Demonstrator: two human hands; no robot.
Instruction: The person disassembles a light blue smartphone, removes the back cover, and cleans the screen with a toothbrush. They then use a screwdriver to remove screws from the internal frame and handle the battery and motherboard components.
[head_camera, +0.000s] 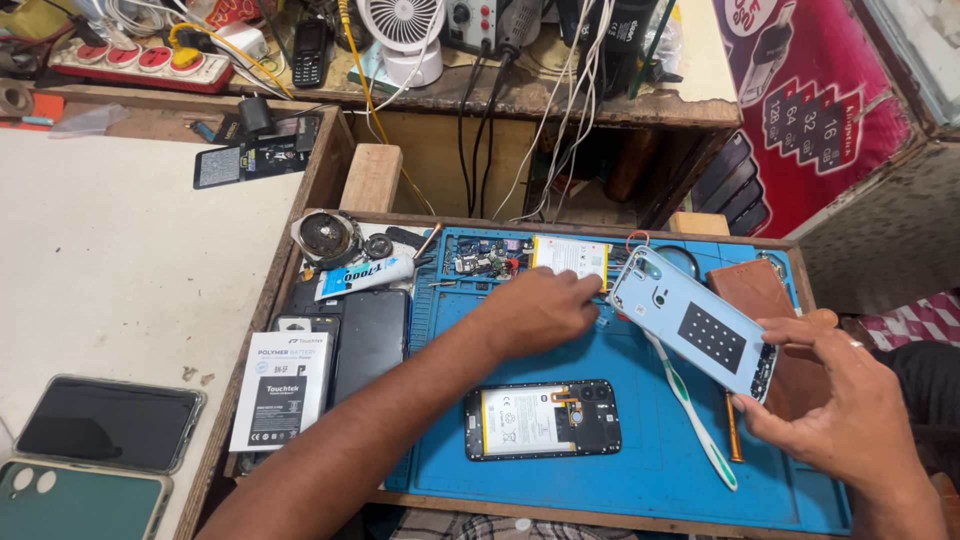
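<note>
Hands apart: right hand (850, 410) pinches light-blue back cover (695, 322), tilted over blue mat (640, 470). Left hand (540, 312) fingers down near loose battery (572, 258), grip unclear. Opened phone (542, 418) lies btw arms.

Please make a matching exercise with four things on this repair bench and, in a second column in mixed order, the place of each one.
1. light blue back cover
2. opened phone
3. white toothbrush
4. glue tube

a. lies left of the blue mat
b. held in the right hand
c. lies flat on the mat's middle, battery showing
d. lies on the mat beneath the cover

Pairs: 1-b, 2-c, 3-d, 4-a
</note>
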